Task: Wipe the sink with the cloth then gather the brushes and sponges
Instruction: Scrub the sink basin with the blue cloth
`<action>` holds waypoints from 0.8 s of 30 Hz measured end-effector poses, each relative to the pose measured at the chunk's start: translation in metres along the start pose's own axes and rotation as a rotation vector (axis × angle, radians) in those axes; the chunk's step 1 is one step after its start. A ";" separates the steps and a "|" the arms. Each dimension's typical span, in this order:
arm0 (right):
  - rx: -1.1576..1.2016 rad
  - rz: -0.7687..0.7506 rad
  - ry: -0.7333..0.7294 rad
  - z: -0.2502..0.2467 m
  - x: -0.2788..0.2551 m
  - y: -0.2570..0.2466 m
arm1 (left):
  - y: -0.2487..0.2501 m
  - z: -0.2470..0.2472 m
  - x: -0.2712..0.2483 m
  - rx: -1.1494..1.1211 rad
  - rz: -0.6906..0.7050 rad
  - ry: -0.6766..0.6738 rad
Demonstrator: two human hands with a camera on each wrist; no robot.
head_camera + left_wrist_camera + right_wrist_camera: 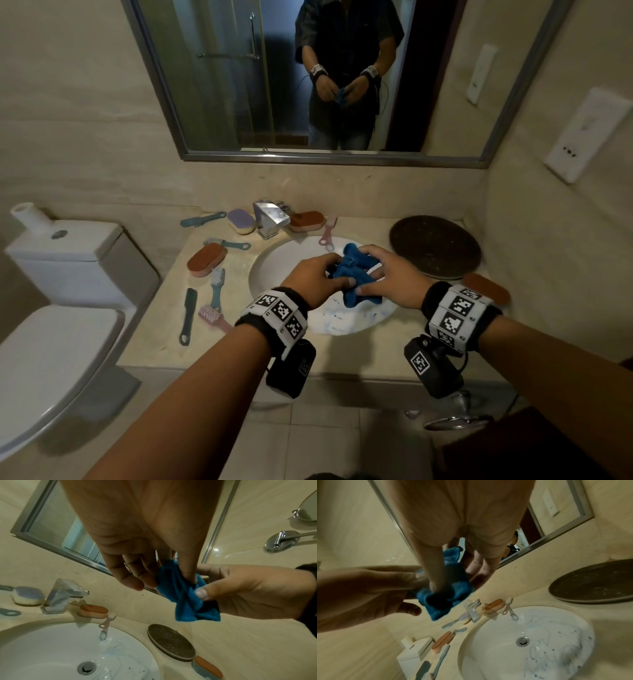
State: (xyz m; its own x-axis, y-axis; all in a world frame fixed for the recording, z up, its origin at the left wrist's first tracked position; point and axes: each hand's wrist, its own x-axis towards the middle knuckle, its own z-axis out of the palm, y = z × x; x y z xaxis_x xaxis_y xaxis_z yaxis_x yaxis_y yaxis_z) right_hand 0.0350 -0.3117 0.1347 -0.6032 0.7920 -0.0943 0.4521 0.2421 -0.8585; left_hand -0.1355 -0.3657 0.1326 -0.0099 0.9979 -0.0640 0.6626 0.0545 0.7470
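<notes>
Both hands hold a crumpled blue cloth [356, 274] in the air over the white sink [274, 267]. My left hand [318, 274] pinches its left side and my right hand [387, 277] grips its right side. In the left wrist view, thumb and fingers [145, 577] pinch the cloth [180, 592]. The right wrist view shows the thumb [435, 577] pressed into the cloth [440, 601]. Blue and dark smears mark the basin [556, 649]. Several brushes [217, 287] and an orange sponge [206, 260] lie left of the sink. A purple sponge [241, 221] sits by the tap.
The chrome tap [270, 217] stands behind the basin, with an orange sponge [306, 221] and a pink brush [329, 233] to its right. A dark round plate [435, 246] and another orange sponge [486, 287] lie on the right. A toilet [51, 342] stands at the left.
</notes>
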 end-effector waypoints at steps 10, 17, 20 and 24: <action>-0.048 0.068 0.139 -0.020 0.040 0.061 | -0.008 0.031 0.052 -0.092 -0.032 -0.082; 0.101 0.216 0.170 -0.012 0.104 0.082 | -0.059 0.020 0.132 -0.154 -0.015 -0.170; 0.029 0.297 0.215 -0.011 0.124 0.089 | -0.079 0.018 0.165 -0.179 0.014 -0.248; 0.051 0.420 0.308 -0.009 0.135 0.104 | -0.097 0.026 0.203 -0.153 0.097 -0.313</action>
State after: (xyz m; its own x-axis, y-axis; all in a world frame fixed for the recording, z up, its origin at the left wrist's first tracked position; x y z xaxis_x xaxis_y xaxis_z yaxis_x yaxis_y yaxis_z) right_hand 0.0065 -0.1749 0.0377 -0.1523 0.9449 -0.2899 0.5768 -0.1533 -0.8024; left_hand -0.1820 -0.1691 0.0302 0.2933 0.9408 -0.1697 0.5291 -0.0119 0.8485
